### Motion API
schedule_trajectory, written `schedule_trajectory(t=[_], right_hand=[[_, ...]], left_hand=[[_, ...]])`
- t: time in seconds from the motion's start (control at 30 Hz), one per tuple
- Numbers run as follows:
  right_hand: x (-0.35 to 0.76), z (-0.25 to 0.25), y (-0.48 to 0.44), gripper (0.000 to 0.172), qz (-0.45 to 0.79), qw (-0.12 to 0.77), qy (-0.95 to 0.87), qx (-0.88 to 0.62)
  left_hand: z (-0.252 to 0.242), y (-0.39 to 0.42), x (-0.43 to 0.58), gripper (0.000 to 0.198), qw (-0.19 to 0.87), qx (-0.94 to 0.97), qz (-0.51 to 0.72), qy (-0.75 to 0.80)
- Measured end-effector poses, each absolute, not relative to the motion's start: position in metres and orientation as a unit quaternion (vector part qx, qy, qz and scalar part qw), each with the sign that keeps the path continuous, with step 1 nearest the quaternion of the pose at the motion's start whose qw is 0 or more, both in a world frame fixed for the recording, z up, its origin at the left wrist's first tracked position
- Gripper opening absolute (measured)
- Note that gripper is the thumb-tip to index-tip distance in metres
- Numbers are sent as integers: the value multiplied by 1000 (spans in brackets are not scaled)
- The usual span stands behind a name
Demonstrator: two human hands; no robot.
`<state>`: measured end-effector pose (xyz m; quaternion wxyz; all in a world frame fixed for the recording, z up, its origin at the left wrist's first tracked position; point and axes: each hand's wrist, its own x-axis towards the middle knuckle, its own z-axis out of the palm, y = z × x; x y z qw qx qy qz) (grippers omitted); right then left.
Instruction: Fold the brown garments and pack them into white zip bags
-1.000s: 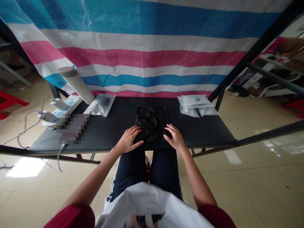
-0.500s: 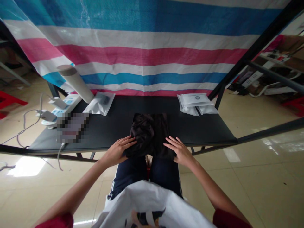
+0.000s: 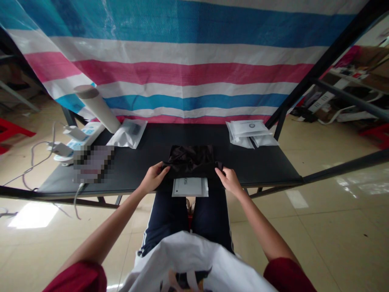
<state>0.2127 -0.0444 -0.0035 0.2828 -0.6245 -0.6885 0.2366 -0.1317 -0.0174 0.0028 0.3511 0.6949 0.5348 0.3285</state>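
A dark, shiny piece of fabric (image 3: 191,158) lies at the middle of the black table (image 3: 258,170), its near edge lifted. My left hand (image 3: 154,177) pinches the fabric's near left corner between thumb and fingers. At the near right corner, my right hand (image 3: 228,178) grips it the same way. Below the lifted edge a flat white plastic packet (image 3: 190,187) with dark lettering shows, jutting over the table's front edge. The fabric hides the packet's far end.
Several white plastic packets (image 3: 251,132) lie at the back right. Back left stand a pale bottle (image 3: 101,111), another packet (image 3: 129,134) and a power strip (image 3: 86,138) with plugs and cables. A blurred-out device (image 3: 94,162) lies before them. Striped sheeting (image 3: 182,73) hangs behind.
Both hands went from lying flat on the fabric to pinching its near corners. The near edge has been lifted and moved away from me, uncovering the white packet.
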Motion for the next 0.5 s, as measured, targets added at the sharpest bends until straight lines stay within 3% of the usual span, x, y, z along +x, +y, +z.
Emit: schedule_trajectory(t=[0.17,0.5], right_hand=[[207,-4,-23,38,226,313,-668,-637],[204,-9,-4,13,150,242,-651,-704]], left_hand=[[-3,6,-120,36,275,682,332,591],[1,21,-115,29,178,676,177,693]])
